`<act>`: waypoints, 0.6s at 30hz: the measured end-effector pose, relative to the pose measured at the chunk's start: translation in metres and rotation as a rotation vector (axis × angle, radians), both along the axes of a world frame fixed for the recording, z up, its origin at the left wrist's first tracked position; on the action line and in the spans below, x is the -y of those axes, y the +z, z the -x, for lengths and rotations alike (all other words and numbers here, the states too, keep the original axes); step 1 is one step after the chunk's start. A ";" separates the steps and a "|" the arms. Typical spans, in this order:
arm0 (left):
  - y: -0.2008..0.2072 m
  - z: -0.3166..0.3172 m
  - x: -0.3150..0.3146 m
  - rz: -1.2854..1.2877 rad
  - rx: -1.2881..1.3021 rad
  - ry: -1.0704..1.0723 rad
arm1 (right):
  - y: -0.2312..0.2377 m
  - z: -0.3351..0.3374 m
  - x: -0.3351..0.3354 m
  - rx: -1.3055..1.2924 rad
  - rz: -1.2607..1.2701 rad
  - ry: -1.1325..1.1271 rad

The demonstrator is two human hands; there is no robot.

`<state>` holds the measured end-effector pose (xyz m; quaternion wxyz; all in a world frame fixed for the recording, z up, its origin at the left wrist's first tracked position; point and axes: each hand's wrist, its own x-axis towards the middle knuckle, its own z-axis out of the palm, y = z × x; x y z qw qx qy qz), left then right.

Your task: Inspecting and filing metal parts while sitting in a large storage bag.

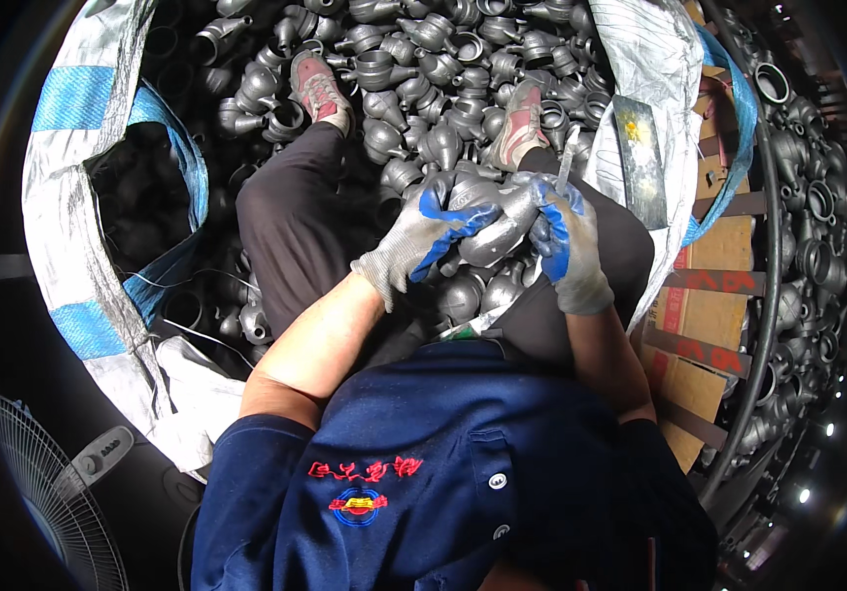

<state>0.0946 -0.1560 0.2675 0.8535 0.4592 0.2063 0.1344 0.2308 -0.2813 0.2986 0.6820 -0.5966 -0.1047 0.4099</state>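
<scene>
Both my hands wear grey knit gloves with blue coated palms. In my left hand [433, 236] is a smooth dark grey, rounded pot-shaped piece [502, 222], the fingers wrapped over its near left side. My right hand [567, 246] is closed at the piece's right end. A thin, narrow knife-like blade [569, 158] sticks up from its fingers; any handle is hidden in the glove. Between my thighs, just below the held piece, lie several similar grey pieces [473, 295].
Many grey pot-shaped pieces [433, 79] fill a large white woven bag [59, 227] with blue straps around my legs. A stained flat plate [640, 163] rests at the bag's right side. Cardboard [709, 335] and a metal rail stand at right; a fan [39, 492] stands at lower left.
</scene>
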 end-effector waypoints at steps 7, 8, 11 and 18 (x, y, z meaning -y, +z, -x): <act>0.016 0.006 -0.002 -0.082 0.079 -0.009 | 0.005 -0.006 0.004 0.027 -0.014 -0.009; 0.014 0.006 -0.002 -0.081 0.079 -0.009 | 0.006 -0.003 0.003 0.027 -0.013 -0.009; 0.003 0.000 -0.003 -0.099 0.007 -0.030 | 0.008 0.002 0.000 0.063 -0.009 -0.068; 0.026 0.006 -0.003 -0.108 0.054 0.017 | -0.005 -0.010 0.004 -0.002 -0.033 -0.058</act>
